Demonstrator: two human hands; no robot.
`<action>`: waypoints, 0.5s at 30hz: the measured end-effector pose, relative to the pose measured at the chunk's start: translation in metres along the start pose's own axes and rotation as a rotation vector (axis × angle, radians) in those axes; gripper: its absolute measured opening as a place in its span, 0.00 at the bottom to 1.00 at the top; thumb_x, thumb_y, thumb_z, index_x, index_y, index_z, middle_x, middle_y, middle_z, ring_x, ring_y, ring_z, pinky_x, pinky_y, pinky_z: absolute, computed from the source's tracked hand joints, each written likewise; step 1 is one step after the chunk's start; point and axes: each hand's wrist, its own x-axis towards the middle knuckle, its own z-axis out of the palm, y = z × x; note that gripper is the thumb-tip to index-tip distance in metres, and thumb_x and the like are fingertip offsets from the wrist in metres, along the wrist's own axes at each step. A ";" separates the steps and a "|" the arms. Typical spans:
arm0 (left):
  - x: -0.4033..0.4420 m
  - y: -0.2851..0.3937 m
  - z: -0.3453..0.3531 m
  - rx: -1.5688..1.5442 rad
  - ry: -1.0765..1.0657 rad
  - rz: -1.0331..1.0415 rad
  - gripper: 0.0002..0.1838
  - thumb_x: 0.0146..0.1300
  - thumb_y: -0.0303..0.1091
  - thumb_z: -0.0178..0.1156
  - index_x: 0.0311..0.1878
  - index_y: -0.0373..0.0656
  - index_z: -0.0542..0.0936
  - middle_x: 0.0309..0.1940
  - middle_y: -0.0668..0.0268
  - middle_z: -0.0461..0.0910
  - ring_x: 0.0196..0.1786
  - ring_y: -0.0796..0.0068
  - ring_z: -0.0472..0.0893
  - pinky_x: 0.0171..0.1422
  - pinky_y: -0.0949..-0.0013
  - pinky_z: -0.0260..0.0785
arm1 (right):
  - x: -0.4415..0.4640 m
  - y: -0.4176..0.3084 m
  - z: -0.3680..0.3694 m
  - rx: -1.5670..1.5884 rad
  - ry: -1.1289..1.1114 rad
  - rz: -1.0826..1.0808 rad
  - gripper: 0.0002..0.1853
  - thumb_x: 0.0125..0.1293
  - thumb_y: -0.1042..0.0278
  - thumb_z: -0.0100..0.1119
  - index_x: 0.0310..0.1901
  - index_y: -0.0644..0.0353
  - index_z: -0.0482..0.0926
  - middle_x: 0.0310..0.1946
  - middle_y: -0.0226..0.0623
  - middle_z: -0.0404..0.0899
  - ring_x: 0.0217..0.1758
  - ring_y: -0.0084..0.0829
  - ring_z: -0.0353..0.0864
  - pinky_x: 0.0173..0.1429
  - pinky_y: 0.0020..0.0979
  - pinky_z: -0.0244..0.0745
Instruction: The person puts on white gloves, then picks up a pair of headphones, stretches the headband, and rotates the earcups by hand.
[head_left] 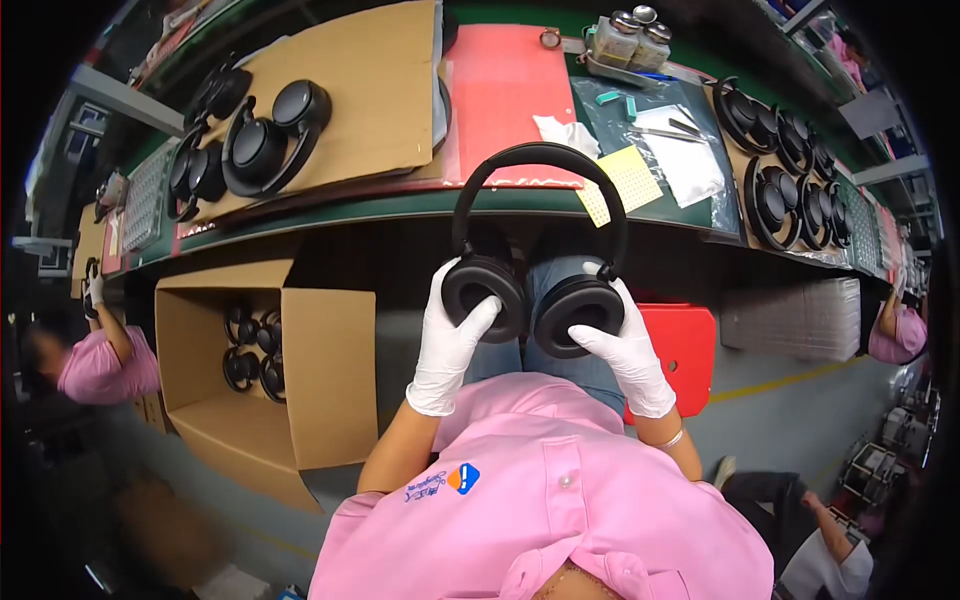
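Note:
A pair of black over-ear headphones [545, 152] is held up in front of my lap, headband at the top and ear cushions facing me. My white-gloved left hand [452, 338] wraps round the left-side ear cup [484, 292], its thumb pressed into the cushion. Round the other ear cup [575, 305], my gloved right hand [630, 350] is closed the same way, thumb on the pad. Behind the headband lies a yellow dotted sticker sheet [628, 182] on the bench edge.
More headphones [270, 140] lie on cardboard [375, 90] at left and several more [775, 200] at right. An open carton [335, 400] holding headphones stands at lower left. Bottles [615, 40] and tweezers [665, 133] are on the bench. A red stool [685, 350] is beside me; co-workers sit either side.

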 end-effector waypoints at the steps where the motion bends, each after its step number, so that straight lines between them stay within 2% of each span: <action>1: -0.001 -0.005 -0.006 -0.011 -0.003 -0.055 0.32 0.65 0.34 0.63 0.69 0.37 0.64 0.55 0.59 0.78 0.58 0.68 0.79 0.70 0.61 0.67 | -0.001 0.002 0.000 -0.002 0.024 0.000 0.27 0.64 0.71 0.65 0.64 0.64 0.71 0.51 0.32 0.80 0.56 0.23 0.76 0.65 0.29 0.70; 3: -0.004 -0.010 -0.008 -0.019 -0.016 -0.121 0.30 0.66 0.35 0.62 0.67 0.37 0.65 0.55 0.58 0.78 0.58 0.66 0.79 0.70 0.60 0.67 | -0.002 0.011 -0.007 -0.027 0.043 0.035 0.25 0.65 0.70 0.65 0.63 0.65 0.72 0.50 0.32 0.80 0.56 0.23 0.76 0.65 0.29 0.70; 6: -0.006 -0.001 0.001 -0.463 -0.185 -0.218 0.36 0.66 0.49 0.60 0.72 0.40 0.65 0.59 0.53 0.77 0.64 0.59 0.77 0.72 0.58 0.67 | -0.002 0.029 -0.020 -0.074 0.107 0.077 0.23 0.67 0.68 0.63 0.61 0.65 0.74 0.50 0.32 0.81 0.56 0.23 0.76 0.64 0.29 0.70; 7: -0.009 0.002 0.007 -0.464 -0.206 -0.235 0.36 0.66 0.49 0.60 0.72 0.40 0.65 0.59 0.53 0.77 0.64 0.59 0.77 0.72 0.58 0.67 | -0.003 0.036 -0.020 -0.026 0.116 0.105 0.22 0.68 0.66 0.63 0.60 0.65 0.75 0.50 0.32 0.81 0.55 0.23 0.77 0.65 0.29 0.69; 10: -0.016 0.008 0.029 -0.981 -0.290 -0.374 0.43 0.64 0.55 0.62 0.75 0.41 0.60 0.64 0.48 0.73 0.67 0.52 0.74 0.73 0.55 0.67 | -0.007 0.045 -0.030 0.063 0.161 0.143 0.20 0.70 0.63 0.62 0.58 0.65 0.77 0.49 0.32 0.81 0.55 0.23 0.77 0.65 0.29 0.69; 13: -0.013 -0.004 0.028 -1.036 -0.339 -0.361 0.48 0.62 0.56 0.65 0.77 0.41 0.55 0.66 0.49 0.70 0.69 0.51 0.71 0.75 0.54 0.65 | -0.004 0.047 -0.037 0.052 0.084 0.170 0.18 0.72 0.57 0.60 0.52 0.66 0.80 0.47 0.31 0.82 0.49 0.22 0.78 0.57 0.28 0.74; 14: -0.013 -0.006 0.026 -1.062 -0.351 -0.348 0.51 0.61 0.57 0.66 0.79 0.42 0.53 0.67 0.49 0.68 0.71 0.50 0.70 0.76 0.53 0.64 | -0.004 0.043 -0.042 0.057 0.088 0.168 0.18 0.72 0.57 0.60 0.52 0.66 0.80 0.47 0.31 0.82 0.49 0.22 0.78 0.57 0.28 0.74; 15: -0.015 -0.003 0.027 -1.057 -0.354 -0.352 0.51 0.61 0.57 0.66 0.79 0.42 0.53 0.67 0.49 0.68 0.71 0.50 0.70 0.76 0.53 0.64 | -0.006 0.033 -0.051 -0.121 0.148 0.141 0.18 0.71 0.57 0.61 0.50 0.65 0.81 0.44 0.31 0.82 0.45 0.22 0.78 0.52 0.28 0.74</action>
